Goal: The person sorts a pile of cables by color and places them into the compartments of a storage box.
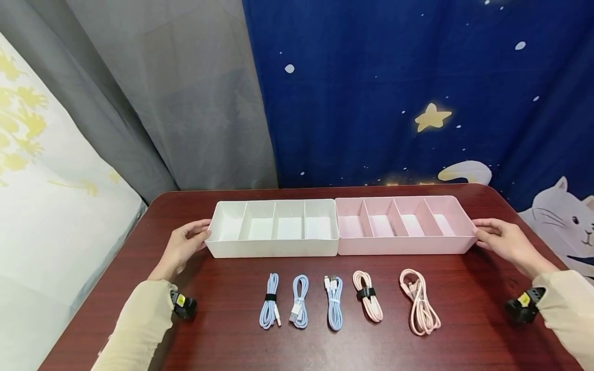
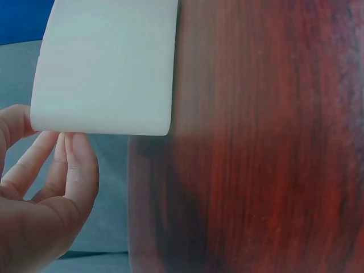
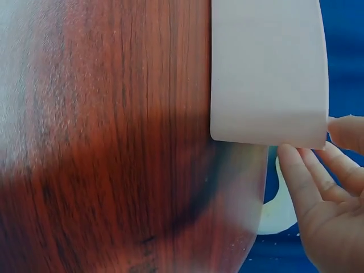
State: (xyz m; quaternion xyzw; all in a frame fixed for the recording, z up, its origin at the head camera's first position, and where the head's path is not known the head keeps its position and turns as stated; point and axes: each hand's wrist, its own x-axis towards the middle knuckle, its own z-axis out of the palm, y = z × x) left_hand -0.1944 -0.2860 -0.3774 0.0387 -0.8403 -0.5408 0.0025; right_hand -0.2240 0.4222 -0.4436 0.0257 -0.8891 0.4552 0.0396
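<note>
On the dark red wooden table, a white divided storage box (image 1: 274,248) stands end to end with a pink divided storage box (image 1: 403,246); both have several compartments with nothing in them. My left hand (image 1: 184,245) holds the white box's left end, thumb and fingertips at its corner. At the pink box's far right end, my right hand (image 1: 503,241) grips in the same way. Each wrist view shows the digits against the box end, as with the left fingers (image 2: 81,156) and right fingers (image 3: 298,173).
In front of the boxes lies a row of coiled cables: a blue cable with a black strap (image 1: 269,304), a blue cable (image 1: 300,299), another blue cable (image 1: 334,304), a pink cable with a black strap (image 1: 368,299) and a pink cable (image 1: 421,306). Curtains (image 1: 352,103) hang behind the table.
</note>
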